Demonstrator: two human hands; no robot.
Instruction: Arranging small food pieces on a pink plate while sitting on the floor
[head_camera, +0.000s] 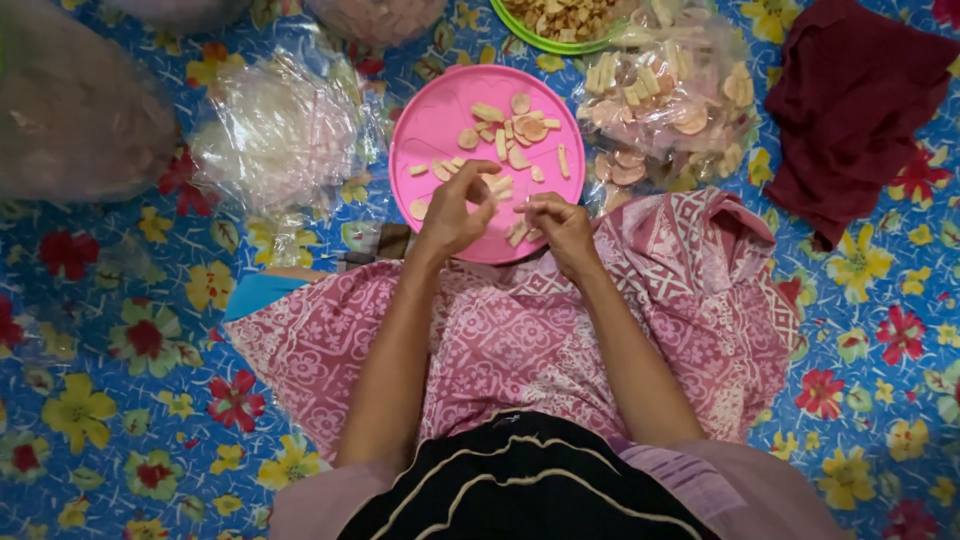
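Black top with pale piping nearest the camera, then a lap covered in pink patterned cloth (520, 340). Both forearms reach forward over it.

Left hand (455, 212) at the near edge of a pink plate (430, 125), fingers curled in, thumb and forefinger pinched close; what sits between them is too small to make out. Right hand (560, 225) just beside it, fingers bent tight around small pale cracker pieces (518, 235) at the plate's near rim. The hands are close together, nearly touching.

On the plate, more cracker pieces lie scattered, mostly across the far half.

Left of the plate, a heap of clear plastic bags (275, 135). Right of it, a clear bag filled with crackers (670, 100). Beyond that, a green bowl (545, 45) holding more, cut off by the top edge. Far right, a dark red cloth (850, 100). All rests on a blue flowered mat (130, 380).
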